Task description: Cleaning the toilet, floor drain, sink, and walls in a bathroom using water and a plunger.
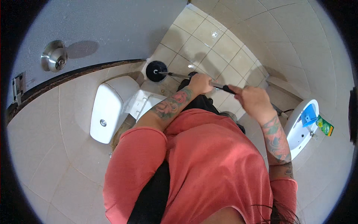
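Both hands are clamped on one metal pole (175,75), which slants across in front of the person over the tiled floor (209,33). The left hand (201,83) wraps the middle of the shaft, while the right hand (255,101), a little apart from it, grips the black handle (227,89) at the near end. The pole's far end reaches the middle of a round black piece (156,66) near the corner of the door; whether this is a mop head or a small container is hard to tell.

Left of the person stands a white toilet tank (106,108) with a round metal flush button (103,123) on its lid. Beyond it on the left is a blue-grey door (119,26) with a round metal knob (56,58). To the right, a white washbasin (296,130) is fixed by the tiled wall (298,33); a blue plastic item (308,115) lies in it, and a green packet (325,126) sits at its wall-side edge, just beside the blue item. The person wears a coral-red top (220,149).
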Demonstrator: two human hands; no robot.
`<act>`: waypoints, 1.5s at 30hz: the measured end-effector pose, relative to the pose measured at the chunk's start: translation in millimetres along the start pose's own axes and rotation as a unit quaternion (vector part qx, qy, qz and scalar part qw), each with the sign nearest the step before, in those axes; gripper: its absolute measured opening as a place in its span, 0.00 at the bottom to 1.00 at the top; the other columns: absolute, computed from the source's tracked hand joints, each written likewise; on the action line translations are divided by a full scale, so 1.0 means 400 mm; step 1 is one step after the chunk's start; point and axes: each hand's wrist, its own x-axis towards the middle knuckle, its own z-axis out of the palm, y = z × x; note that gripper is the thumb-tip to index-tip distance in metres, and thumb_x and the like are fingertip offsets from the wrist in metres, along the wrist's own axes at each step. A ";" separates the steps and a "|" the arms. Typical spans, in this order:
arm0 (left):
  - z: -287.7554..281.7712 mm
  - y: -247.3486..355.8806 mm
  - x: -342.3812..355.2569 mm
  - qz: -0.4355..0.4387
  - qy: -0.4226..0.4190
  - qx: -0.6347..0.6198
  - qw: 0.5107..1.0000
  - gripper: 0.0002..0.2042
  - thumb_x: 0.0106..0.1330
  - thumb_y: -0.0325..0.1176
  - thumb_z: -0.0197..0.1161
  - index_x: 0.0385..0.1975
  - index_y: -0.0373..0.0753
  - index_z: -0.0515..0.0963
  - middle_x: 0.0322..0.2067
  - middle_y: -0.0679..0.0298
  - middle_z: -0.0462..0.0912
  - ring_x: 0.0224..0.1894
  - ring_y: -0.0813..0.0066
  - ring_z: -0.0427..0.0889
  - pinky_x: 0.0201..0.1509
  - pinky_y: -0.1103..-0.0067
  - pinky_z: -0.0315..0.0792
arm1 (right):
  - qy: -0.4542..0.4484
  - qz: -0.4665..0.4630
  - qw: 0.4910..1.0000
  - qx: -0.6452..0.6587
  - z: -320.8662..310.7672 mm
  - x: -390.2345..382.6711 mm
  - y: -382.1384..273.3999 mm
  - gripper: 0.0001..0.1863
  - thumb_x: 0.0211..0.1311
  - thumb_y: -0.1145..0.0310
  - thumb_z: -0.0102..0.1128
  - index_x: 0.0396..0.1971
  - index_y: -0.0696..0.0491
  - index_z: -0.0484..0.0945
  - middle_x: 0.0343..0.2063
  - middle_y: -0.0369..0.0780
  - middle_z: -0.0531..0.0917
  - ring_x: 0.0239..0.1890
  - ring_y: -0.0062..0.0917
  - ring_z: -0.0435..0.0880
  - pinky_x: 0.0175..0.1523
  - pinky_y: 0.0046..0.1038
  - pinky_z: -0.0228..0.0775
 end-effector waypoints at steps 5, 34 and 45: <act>0.000 0.105 0.155 -0.022 0.090 -0.029 0.995 0.15 0.60 0.46 0.60 0.24 0.41 0.85 0.24 0.50 0.82 0.31 0.48 0.81 0.38 0.59 0.73 | 0.033 0.097 0.991 -0.085 -0.098 -0.016 0.054 0.19 0.62 0.60 0.58 0.54 0.37 0.78 0.27 0.43 0.82 0.31 0.40 0.82 0.34 0.41 0.73; 0.108 0.128 0.044 -0.004 0.082 0.066 0.994 0.25 0.59 0.62 0.58 0.26 0.43 0.84 0.35 0.59 0.83 0.51 0.56 0.74 0.60 0.41 0.56 | 0.048 0.082 0.987 0.129 0.094 -0.187 0.003 0.26 0.56 0.71 0.62 0.58 0.50 0.72 0.33 0.49 0.82 0.38 0.46 0.81 0.43 0.43 0.71; 0.392 0.201 -0.170 -0.127 0.072 0.038 0.989 0.17 0.57 0.53 0.67 0.28 0.43 0.84 0.34 0.58 0.83 0.48 0.52 0.74 0.49 0.53 0.68 | 0.028 0.048 0.994 0.092 0.276 -0.367 0.069 0.20 0.60 0.65 0.60 0.54 0.43 0.77 0.32 0.44 0.82 0.36 0.42 0.82 0.40 0.41 0.73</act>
